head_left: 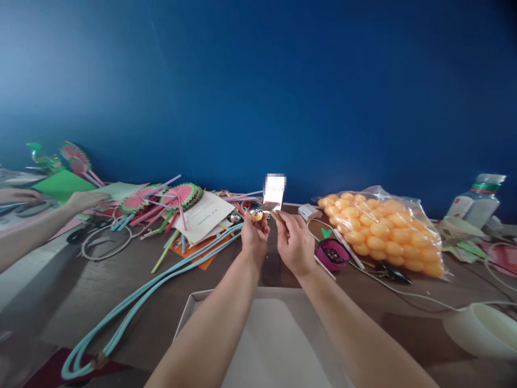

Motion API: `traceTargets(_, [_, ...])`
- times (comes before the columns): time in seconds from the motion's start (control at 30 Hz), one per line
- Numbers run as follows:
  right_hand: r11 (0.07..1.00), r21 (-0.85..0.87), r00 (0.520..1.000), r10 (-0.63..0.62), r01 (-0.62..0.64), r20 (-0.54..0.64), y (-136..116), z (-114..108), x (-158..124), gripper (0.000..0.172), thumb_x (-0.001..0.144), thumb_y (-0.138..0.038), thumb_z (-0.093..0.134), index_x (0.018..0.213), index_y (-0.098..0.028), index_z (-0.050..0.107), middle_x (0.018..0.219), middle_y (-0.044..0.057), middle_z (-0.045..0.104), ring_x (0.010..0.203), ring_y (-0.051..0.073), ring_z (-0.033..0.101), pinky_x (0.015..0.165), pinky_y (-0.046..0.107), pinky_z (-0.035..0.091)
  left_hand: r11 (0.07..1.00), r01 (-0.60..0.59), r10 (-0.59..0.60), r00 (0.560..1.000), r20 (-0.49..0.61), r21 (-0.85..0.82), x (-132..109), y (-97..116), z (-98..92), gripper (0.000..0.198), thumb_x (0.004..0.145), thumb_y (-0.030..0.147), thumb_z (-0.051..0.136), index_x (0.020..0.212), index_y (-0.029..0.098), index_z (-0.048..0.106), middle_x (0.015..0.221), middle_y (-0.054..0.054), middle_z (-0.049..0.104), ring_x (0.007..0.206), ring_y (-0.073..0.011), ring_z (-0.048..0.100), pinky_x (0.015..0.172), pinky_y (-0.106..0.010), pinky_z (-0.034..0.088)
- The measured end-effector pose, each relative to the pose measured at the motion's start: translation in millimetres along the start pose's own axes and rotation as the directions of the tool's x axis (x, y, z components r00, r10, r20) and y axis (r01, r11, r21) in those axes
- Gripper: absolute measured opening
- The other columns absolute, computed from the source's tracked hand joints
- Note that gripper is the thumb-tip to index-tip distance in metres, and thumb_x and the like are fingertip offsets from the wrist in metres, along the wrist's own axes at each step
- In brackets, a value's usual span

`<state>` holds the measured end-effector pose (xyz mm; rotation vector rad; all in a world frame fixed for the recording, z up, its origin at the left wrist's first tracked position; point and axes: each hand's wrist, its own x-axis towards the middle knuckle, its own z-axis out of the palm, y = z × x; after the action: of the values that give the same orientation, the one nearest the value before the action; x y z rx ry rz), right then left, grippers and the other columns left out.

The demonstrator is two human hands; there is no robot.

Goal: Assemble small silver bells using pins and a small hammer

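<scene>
My left hand [254, 237] is closed around a small shiny silver, round piece [256, 214] with a yellowish part showing in it. It may be a bell or a half ball, but I cannot tell. Close by on the right, my right hand [297, 240] pinches a thin tool with a brown, flattened tip [268, 206], held near the silver piece. Whether the tip touches it is unclear. A second silver piece [235, 217] lies just left of my left hand. Behind both hands a bright phone-like screen [274, 189] stands upright.
A light tray [270, 328] lies below my forearms. Right are a purple bowl [332, 255] of small dark pieces, a clear bag of orange balls [379, 231] and cables. Paper fans [181, 198] and pale blue tubes [149, 291] lie left. Another person's hands [86, 200] handle green paper.
</scene>
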<state>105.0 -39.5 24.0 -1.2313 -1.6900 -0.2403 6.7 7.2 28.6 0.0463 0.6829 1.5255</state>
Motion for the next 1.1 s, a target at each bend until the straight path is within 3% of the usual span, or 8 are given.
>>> traceTargets(0.5, [0.999,-0.018,0.996,-0.048,0.05,0.081,-1,2,-2,0.03,0.093,-0.022,0.047,0.12,-0.019,0.06,0.103,0.01,0.066,0.098,0.022,0.061,0.084,0.032,0.051,0.998,-0.029,0.03,0.999,0.027,-0.063,12,-5,-7.2,0.03,0.091,0.042,0.052,0.078,0.015,0.058,0.06,0.001,0.055,0.048,-0.0061,0.05,0.051,-0.018,0.039])
traceTargets(0.7, [0.999,-0.011,0.998,-0.038,0.039,0.053,0,1,-2,0.031,0.094,-0.022,0.046,0.121,-0.017,0.059,0.104,0.01,0.065,0.099,0.021,0.06,0.086,0.031,0.05,0.999,-0.043,0.043,0.999,-0.03,-0.014,10,-5,-5.2,0.028,0.09,0.04,0.053,0.079,0.014,0.058,0.062,0.001,0.056,0.049,-0.0057,0.051,0.05,-0.017,0.038])
traceTargets(1.1, [0.999,-0.037,0.993,-0.031,0.035,0.117,0,2,-2,0.03,0.095,-0.024,0.045,0.119,-0.018,0.061,0.101,0.009,0.066,0.096,0.021,0.061,0.084,0.03,0.05,0.996,-0.073,0.076,0.995,-0.068,0.052,6,-2,-2.1,0.026,0.091,0.036,0.052,0.081,0.013,0.059,0.062,0.002,0.055,0.048,-0.0043,0.05,0.05,-0.017,0.037])
